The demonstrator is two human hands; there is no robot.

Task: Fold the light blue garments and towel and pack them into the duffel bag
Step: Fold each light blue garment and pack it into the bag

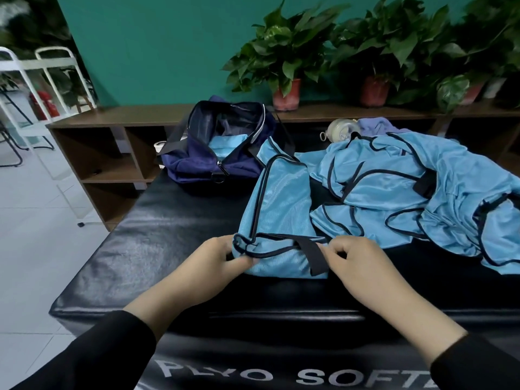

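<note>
A light blue garment with black trim (281, 204) lies folded lengthwise on the black padded box (157, 243). My left hand (216, 260) pinches its near left corner. My right hand (354, 257) pinches its near right edge beside a black strap. A heap of more light blue garments (416, 192) lies to the right. The navy duffel bag (222, 144) stands open at the far side, with a folded light blue piece (228, 144) inside.
A clear bottle (342, 130) and a lavender cloth (375, 127) lie behind the heap. A wooden shelf (118, 153) with potted plants (287, 66) runs along the teal wall. White metal frames (33, 80) stand at the left on the tiled floor.
</note>
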